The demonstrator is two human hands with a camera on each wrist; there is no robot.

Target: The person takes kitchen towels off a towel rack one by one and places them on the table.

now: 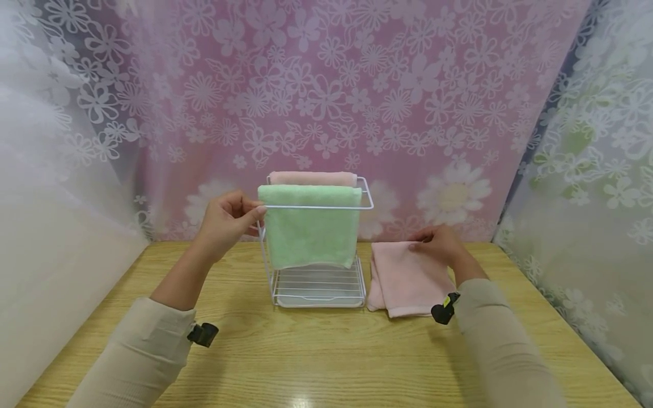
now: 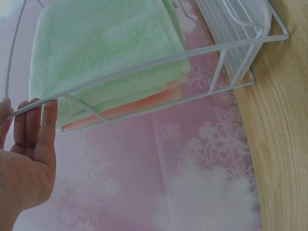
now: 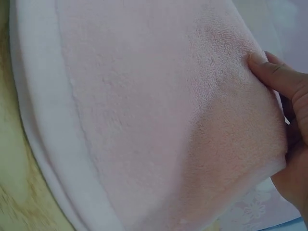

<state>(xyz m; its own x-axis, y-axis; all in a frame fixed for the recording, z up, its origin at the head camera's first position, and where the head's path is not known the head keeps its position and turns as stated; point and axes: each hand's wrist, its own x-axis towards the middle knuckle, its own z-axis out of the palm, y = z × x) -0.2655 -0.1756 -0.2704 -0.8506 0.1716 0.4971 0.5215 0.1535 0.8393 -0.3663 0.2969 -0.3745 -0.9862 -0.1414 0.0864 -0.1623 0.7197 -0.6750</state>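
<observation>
My left grip (image 1: pixel 227 220) pinches the rack (image 1: pixel 316 207) at upper left; steady pressure should prevent tipping. My right grip (image 1: pixel 440 248) pinches the folded pink towel (image 1: pixel 408 277), right of the rack; layers should stay aligned.

Soft, even light fills the head view; the left curtain (image 1: pixel 46 226) looks washed out; glare spots the near desk (image 1: pixel 306 362), with faint shadows beside both sleeves (image 1: pixel 143 345); the right wrist view is dimmer, a soft-edged shadow crossing the towel (image 3: pixel 134 110), its pile clearest near the fingers (image 3: pixel 279 76).
</observation>
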